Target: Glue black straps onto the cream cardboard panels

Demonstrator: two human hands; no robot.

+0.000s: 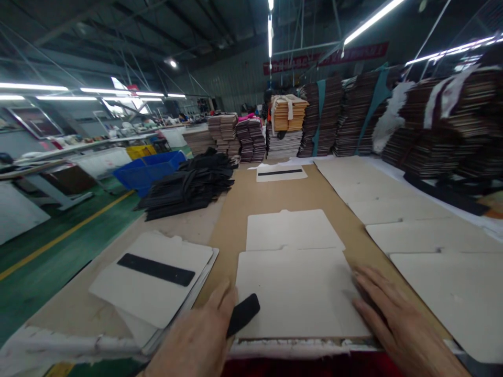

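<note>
My left hand [202, 330] is closed on a short black strip [247, 312], whose rounded end lies over the left edge of the nearest pale board [294, 293]. My right hand [396, 314] rests by that board's right edge, fingers stretched out with thumb and forefinger apart, holding nothing. Behind the near board lies a second pale board [291, 228], its front edge meeting or under the near one. To the left, a stack of pale boards has one on top [168, 251] with a black strip [156, 269] lying across it.
A small pale board with a black strip [281, 173] lies at the table's far end. A heap of black pieces [188, 183] sits far left, beside a blue bin [145, 173]. Overlapping pale boards [448, 277] line the right side. Tall stacks of brown pieces [322, 115] stand behind.
</note>
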